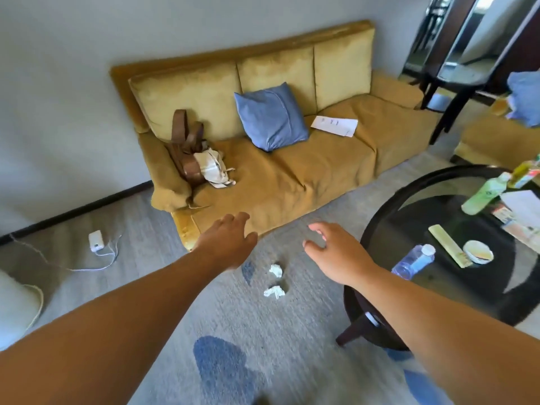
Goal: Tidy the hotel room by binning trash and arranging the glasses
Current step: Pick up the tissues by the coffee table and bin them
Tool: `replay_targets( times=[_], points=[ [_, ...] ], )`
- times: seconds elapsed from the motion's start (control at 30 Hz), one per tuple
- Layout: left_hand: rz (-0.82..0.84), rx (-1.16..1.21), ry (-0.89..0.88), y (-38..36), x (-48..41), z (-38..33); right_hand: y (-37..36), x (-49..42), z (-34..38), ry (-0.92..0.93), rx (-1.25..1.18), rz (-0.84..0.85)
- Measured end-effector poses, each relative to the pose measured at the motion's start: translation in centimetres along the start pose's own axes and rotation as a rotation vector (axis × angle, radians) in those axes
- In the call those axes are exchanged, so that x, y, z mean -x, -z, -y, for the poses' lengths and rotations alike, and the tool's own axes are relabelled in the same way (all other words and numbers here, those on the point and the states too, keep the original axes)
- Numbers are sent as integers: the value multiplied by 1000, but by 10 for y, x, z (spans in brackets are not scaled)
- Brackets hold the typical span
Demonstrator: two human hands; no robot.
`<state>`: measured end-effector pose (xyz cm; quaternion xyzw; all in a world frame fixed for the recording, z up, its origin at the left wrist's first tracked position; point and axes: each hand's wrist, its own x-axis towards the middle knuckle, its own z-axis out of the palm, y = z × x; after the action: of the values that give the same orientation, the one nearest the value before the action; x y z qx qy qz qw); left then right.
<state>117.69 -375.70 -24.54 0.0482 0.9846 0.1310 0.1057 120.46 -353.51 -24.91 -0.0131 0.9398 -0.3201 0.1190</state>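
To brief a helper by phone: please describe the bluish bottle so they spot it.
Find the round dark table right of the mustard fabric sofa. At its near left edge lies a clear bluish plastic bottle, not the pale green bottle farther back.

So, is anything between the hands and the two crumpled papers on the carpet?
Nothing visible. Both crumpled papers lie on bare carpet, with the left hand and right hand open near them; the round table stands apart.

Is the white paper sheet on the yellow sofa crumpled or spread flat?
Spread flat: the white paper sheet lies as a smooth rectangle on the seat of the yellow sofa.
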Motion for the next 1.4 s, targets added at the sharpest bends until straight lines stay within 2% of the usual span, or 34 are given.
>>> replay_targets(
  times=[0.27,0.47,0.6,0.77,0.93,1.13,1.4],
  points=[
    [141,-48,-67,-53,-153,12,-28,-138,-57,-120,-26,73],
    [292,-101,-54,-127,-266,31,-76,-232,-118,-277,-67,141],
    [390,-112,-112,-184,-321,50,-119,-276,-153,-383,-108,158],
    [498,-120,-219,-274,-381,84,-207,-321,-193,-485,-113,153],
    [593,-140,-305,-395,-428,135,-333,-366,-238,-586,-158,180],
    [607,-141,-373,-527,-479,175,-457,-414,-303,-599,-197,198],
    [602,-171,-418,-672,-527,198,-556,-452,-394,-602,-169,219]
  ],
)
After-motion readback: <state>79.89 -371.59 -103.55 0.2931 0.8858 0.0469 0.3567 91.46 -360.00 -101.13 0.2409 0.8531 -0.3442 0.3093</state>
